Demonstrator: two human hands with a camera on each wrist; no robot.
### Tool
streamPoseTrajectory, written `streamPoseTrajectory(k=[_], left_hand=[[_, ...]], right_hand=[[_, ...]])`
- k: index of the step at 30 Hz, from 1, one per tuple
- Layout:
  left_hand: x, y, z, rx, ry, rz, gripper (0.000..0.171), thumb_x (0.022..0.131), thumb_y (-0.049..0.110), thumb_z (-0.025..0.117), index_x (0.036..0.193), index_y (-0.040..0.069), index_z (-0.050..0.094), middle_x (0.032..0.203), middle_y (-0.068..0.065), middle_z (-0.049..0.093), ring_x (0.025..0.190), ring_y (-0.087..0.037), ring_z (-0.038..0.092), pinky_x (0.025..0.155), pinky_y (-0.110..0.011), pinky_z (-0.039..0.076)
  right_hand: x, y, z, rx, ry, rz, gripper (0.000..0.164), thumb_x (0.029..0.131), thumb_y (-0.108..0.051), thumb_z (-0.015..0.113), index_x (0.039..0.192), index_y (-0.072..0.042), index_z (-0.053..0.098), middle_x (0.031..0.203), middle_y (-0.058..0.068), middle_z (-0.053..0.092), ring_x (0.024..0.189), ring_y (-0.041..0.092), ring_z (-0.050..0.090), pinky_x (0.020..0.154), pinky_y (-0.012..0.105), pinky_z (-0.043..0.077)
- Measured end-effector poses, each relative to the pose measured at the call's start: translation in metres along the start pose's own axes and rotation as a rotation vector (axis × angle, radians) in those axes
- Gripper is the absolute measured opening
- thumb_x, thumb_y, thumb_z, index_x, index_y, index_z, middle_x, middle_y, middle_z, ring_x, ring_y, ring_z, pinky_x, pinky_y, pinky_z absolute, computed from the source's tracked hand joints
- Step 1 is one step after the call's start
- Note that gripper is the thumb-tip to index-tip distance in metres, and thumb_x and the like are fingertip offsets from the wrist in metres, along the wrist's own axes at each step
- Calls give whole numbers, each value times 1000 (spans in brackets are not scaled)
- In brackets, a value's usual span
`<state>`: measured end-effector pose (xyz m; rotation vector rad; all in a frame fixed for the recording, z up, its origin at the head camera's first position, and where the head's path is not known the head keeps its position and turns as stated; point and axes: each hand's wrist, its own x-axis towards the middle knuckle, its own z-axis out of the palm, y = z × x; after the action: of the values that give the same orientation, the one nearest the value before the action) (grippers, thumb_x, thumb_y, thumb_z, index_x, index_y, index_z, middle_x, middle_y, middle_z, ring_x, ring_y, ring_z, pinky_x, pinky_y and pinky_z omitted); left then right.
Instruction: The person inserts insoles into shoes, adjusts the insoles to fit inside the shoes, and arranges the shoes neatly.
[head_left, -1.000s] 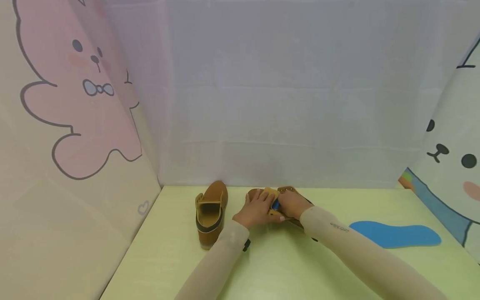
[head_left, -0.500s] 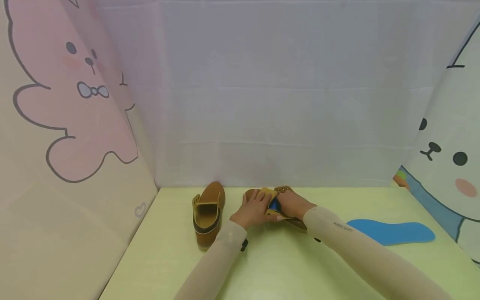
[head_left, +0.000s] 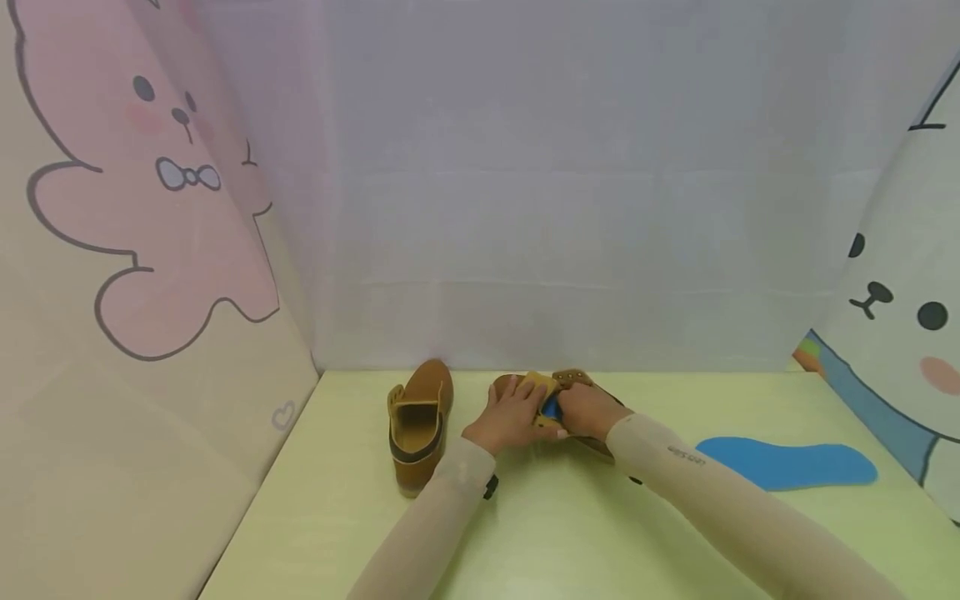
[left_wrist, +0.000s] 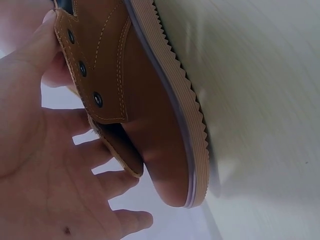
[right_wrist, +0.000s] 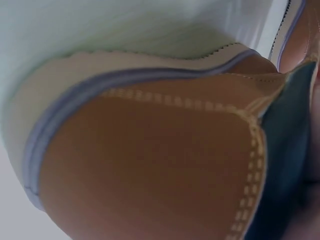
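A brown leather shoe lies under both hands, its eyelet flaps spread apart. My left hand lies across its front, fingers spread against the tan tongue. In the left wrist view, the left thumb touches the edge of the near eyelet flap. My right hand reaches into the shoe's opening; its fingertips are hidden. A bit of blue insole shows in the opening beside the right fingers. The right wrist view has the heel and dark padded collar, with skin at the right edge.
A second brown shoe stands upright to the left, toe toward the back wall. On the right lies a loose blue insole, partly behind the right sleeve. Printed cloth walls border the pale green table at back and sides.
Hands and shoe hold nearly the same place, and the camera view shifts slightly. Slightly more of the blue insole showed in the opening half a second ago than now.
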<state>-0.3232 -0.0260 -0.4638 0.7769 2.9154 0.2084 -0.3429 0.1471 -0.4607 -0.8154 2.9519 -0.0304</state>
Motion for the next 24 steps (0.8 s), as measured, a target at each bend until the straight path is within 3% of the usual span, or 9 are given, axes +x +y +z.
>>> streamPoseTrajectory(k=[7, 24], left_hand=[[0, 0, -2, -7, -8, -5, 89, 83, 75, 37, 150, 21, 17, 154, -4, 16, 139, -33, 5, 105, -62, 9], [-2, 4, -7, -9, -27, -16, 88, 84, 73, 39, 150, 21, 16, 154, -5, 17, 139, -34, 6, 105, -61, 9]], right_hand=[[3, 2, 1, -39, -8, -23, 23, 82, -32, 70, 83, -11, 61, 78, 3, 62, 71, 17, 58, 70, 39, 49], [-11, -2, -9, -2, 19, -81, 14, 86, -18, 66, 79, -10, 58, 72, 3, 58, 63, 13, 52, 60, 34, 46]])
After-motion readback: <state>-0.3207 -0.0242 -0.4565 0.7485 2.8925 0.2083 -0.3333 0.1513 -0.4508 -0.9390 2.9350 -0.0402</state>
